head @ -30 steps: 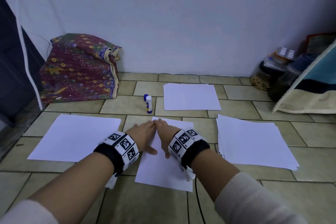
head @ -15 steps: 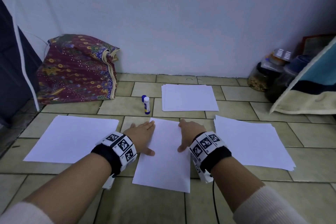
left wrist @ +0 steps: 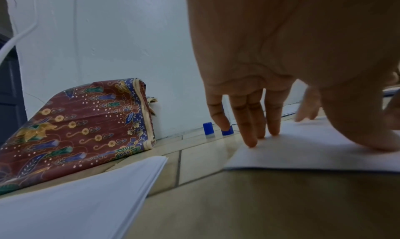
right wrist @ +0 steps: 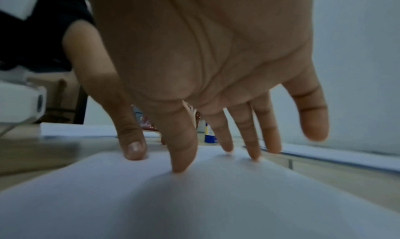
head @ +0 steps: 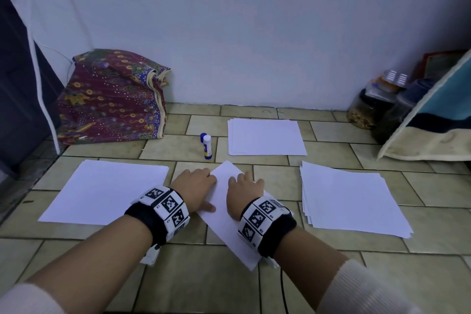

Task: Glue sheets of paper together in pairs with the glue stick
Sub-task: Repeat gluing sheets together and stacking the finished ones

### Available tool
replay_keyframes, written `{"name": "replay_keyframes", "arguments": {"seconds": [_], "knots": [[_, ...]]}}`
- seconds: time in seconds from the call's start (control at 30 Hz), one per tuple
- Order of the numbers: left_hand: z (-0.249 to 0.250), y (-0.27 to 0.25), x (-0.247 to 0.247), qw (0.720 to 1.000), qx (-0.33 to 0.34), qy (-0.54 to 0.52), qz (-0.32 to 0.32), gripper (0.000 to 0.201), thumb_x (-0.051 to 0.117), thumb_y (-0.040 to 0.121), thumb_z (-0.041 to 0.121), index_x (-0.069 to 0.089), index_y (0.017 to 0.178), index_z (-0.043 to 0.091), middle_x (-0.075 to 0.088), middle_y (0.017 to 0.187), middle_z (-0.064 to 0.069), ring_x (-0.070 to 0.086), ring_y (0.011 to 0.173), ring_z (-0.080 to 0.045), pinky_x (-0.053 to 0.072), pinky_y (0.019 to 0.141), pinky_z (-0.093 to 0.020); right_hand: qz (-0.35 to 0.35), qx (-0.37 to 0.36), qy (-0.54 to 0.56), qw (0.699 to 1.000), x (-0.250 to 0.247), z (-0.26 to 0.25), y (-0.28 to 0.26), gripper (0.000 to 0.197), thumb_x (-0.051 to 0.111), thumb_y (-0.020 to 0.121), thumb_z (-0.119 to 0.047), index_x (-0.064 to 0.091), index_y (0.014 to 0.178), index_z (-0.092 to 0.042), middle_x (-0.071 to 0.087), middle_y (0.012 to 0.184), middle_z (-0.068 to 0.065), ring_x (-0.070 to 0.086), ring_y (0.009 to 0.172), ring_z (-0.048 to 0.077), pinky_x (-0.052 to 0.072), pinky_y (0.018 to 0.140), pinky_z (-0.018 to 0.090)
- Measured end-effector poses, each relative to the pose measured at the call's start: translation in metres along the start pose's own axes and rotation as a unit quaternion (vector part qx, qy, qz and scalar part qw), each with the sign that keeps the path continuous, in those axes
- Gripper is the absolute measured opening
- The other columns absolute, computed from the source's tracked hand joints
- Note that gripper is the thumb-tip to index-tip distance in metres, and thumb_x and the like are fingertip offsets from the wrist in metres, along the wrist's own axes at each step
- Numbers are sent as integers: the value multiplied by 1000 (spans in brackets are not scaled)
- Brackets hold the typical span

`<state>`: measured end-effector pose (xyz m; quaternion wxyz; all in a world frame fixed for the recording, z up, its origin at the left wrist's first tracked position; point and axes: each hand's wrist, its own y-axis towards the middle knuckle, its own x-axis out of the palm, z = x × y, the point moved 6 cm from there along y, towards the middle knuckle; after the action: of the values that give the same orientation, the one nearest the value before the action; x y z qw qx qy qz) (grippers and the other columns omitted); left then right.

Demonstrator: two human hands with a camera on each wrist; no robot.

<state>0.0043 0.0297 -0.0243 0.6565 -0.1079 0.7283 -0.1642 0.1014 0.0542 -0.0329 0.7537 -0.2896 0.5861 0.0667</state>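
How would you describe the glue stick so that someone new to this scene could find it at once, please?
Start at the patterned cloth bundle against the wall, then look right along the tiled floor toward the far paper stack. Between them stands the glue stick, upright, white with a blue base, its blue cap just behind.

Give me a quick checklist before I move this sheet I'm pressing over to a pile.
1. Both hands flat on the middle sheet: ok, left hand and right hand press it with straight fingers.
2. Sheet square to the floor tiles: not ok, it lies turned at an angle.
3. Two layers bonded: cannot tell.
4. Glue stick out of the way: ok, upright beyond the sheet, cap off beside it.
5. Left pile free to receive it: ok.
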Motion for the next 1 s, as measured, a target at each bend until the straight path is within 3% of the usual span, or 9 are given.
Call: {"name": "replay_keyframes", "arguments": {"seconds": [0.1,0.2,0.33,0.43,0.53,0.67,0.77,0.87,1.0], "knots": [[-2,-3,-3,999,-30,-1,-10,56,56,91,48,42,135,15,47,128,-6,51,115,-25,38,93,-33,-18,29,-39,999,1,-8,0,39,38,96,-31,41,129,-11,44,126,8,31,120,25,29,81,38],[-1,-3,-5,999,-43,-11,-4,44,52,95,32,43,134,13,48,127,-8,54,112,-26,40,84,-31,-40,44,-10,998,4,-16,2,54,45,93,-47,38,131,-9,43,127,10,31,120,26,28,75,41],[-7,0,-2,998,-55,-32,-10,56,59,90,44,43,133,12,46,128,-8,50,116,-25,41,88,-32,-59,24,55,996,7,-18,9,66,58,90,-39,27,141,-10,28,145,15,27,131,30,34,93,51],[-15,2,7,996,-75,-49,-2,74,62,83,57,36,134,10,35,139,-9,38,127,-23,39,98,-35,-63,-20,82,994,6,-19,14,72,59,91,-23,16,148,-12,13,155,11,22,138,28,31,103,54],[-19,4,20,990,-102,-90,-22,95,60,83,59,16,147,4,4,159,-9,13,146,-23,28,112,-42,-54,-34,112,992,0,-17,20,71,54,92,-12,12,150,-10,11,157,5,18,141,23,25,107,58],[-17,9,30,987,-110,-86,-76,101,50,90,57,-9,151,4,-13,160,-10,-11,148,-21,15,118,-51,-69,-120,100,985,-12,-36,18,85,59,91,-19,1,152,-12,-1,160,0,-1,147,18,9,111,65],[-16,8,32,990,-100,-46,-92,98,44,91,60,-11,152,6,-14,160,-12,-13,148,-22,15,116,-54,-78,-157,115,978,-16,-44,17,88,63,88,-20,4,152,-12,9,159,2,9,146,19,9,112,62],[-21,7,35,989,-106,-46,-96,100,41,91,64,-10,151,4,-15,160,-11,-13,148,-21,14,117,-54,-94,-138,116,979,-15,-24,24,92,68,84,-14,7,152,-17,25,154,5,28,140,27,14,113,60],[-22,6,36,987,-103,-45,-111,99,39,92,64,-14,150,3,-19,159,-9,-15,147,-19,9,118,-53,-95,-93,136,982,-11,15,26,94,74,81,-28,12,150,-22,42,145,8,38,134,28,21,114,52]]}}
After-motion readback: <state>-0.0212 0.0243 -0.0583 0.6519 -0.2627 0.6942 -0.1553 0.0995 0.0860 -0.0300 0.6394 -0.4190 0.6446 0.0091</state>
